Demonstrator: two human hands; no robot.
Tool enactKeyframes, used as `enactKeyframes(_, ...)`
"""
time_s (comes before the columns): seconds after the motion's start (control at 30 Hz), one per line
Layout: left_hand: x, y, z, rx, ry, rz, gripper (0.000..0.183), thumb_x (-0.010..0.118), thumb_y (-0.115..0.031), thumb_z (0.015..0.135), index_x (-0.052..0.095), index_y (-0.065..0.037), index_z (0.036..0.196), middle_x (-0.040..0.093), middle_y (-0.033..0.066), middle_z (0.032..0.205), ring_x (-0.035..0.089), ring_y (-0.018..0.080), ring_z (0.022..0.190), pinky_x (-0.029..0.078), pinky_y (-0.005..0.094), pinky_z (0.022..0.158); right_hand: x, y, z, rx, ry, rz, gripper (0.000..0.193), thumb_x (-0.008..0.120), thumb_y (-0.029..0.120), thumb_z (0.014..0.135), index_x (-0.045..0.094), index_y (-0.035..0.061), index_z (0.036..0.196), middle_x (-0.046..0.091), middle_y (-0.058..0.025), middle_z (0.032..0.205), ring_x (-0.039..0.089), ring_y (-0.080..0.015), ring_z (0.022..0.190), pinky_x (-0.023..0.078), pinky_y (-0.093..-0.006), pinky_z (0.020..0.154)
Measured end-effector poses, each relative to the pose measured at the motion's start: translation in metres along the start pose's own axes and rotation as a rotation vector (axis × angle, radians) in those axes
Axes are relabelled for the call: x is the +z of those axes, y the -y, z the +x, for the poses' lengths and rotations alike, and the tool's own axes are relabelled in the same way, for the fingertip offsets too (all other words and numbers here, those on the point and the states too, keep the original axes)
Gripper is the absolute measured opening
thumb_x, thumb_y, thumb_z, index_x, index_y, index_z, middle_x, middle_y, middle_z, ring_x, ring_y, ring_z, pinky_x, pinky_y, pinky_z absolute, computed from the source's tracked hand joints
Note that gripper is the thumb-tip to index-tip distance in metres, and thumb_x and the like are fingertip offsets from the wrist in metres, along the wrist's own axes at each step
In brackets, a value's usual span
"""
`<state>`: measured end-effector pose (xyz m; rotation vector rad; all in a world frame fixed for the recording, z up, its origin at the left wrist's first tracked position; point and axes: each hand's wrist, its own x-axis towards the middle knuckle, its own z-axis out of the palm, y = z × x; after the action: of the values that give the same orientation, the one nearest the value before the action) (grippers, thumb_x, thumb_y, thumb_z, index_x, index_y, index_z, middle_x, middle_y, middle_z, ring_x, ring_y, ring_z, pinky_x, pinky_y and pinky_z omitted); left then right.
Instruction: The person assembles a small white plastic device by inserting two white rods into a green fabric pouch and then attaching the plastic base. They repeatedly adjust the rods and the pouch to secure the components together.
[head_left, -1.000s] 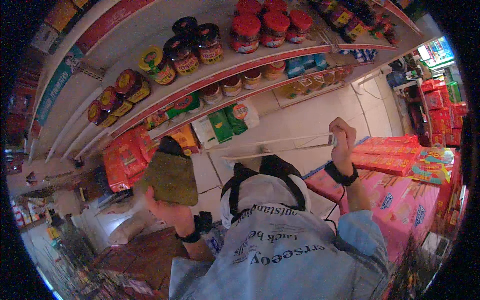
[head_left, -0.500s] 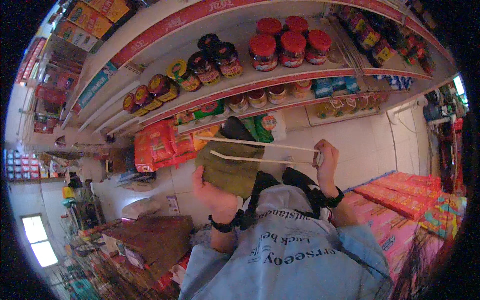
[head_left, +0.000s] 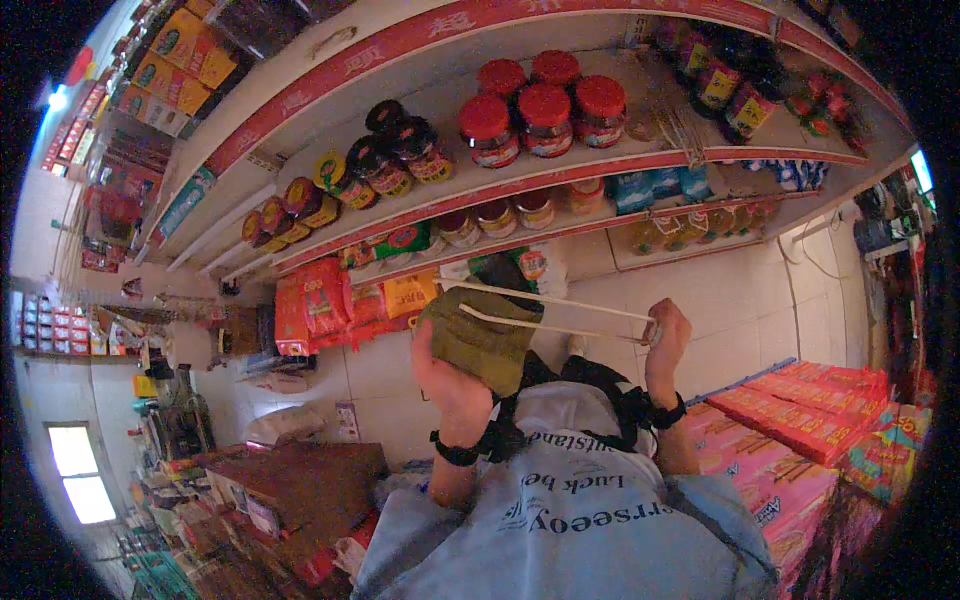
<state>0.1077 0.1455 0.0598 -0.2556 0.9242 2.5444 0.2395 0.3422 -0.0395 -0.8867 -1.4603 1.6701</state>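
My left hand [head_left: 450,385] is closed on the near left edge of an olive-green cloth bag [head_left: 488,345], held in front of my waist. Two pale straps [head_left: 560,299] run from the bag across to the right. Their far ends are gripped in my right hand [head_left: 670,335], which is closed, so the straps are drawn out nearly straight. A dark shape shows just beyond the bag, and I cannot make out what it is. The fingers of my left hand are partly hidden by the cloth.
Shelves ahead carry red-lidded jars [head_left: 545,120], dark-lidded jars [head_left: 420,150] and oil bottles [head_left: 685,232]. Red packets [head_left: 322,305] stand below them at the left. Stacked pink cartons [head_left: 760,460] with red packs [head_left: 800,405] are at my right. A brown carton [head_left: 300,485] lies to the left.
Both hands, with the bag and its straps, have shifted slightly right and down in the picture. The shelves have shifted too as the view turned. Both grips stay the same.
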Motion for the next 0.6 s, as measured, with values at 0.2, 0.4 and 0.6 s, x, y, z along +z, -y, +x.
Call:
enactKeyframes(0.2, 0.010, 0.012, -0.007, 0.203, 0.208, 0.095, 0.044, 0.039, -0.039, 0.084, 0.046, -0.006, 0.113, 0.050, 0.0069, 0.114, 0.046, 0.0247, 0.106, 0.033, 0.0383, 0.092, -0.013, 0.017, 0.006, 0.154, 0.008, 0.129, 0.023, 0.046, 0.025, 0.080, 0.051, 0.0043, 0.071, 0.044, -0.0008, 0.056, 0.038, -0.0078, 0.041, 0.028, -0.0204, 0.035)
enactKeyframes(0.4, 0.017, 0.003, 0.006, 0.001, 0.040, -0.064, 0.061, 0.041, -0.053, 0.080, 0.042, -0.007, 0.119, 0.046, 0.0114, 0.121, 0.043, 0.0266, 0.112, 0.032, 0.0420, 0.095, -0.023, -0.014, 0.012, 0.915, 0.280, 0.145, 0.020, 0.049, 0.027, 0.080, 0.053, 0.0096, 0.089, 0.053, -0.0027, 0.065, 0.050, -0.0096, 0.054, 0.035, -0.0217, 0.039)
enactKeyframes(0.6, 0.012, 0.008, 0.009, -0.008, 0.315, -0.222, 0.052, 0.031, -0.047, 0.086, 0.043, -0.006, 0.118, 0.049, 0.0081, 0.116, 0.046, 0.0237, 0.108, 0.032, 0.0362, 0.094, -0.045, -0.011, 0.008, 1.089, 0.753, 0.103, 0.025, 0.049, 0.034, 0.080, 0.050, 0.0091, 0.082, 0.048, -0.0012, 0.059, 0.041, -0.0098, 0.041, 0.031, -0.0199, 0.036)
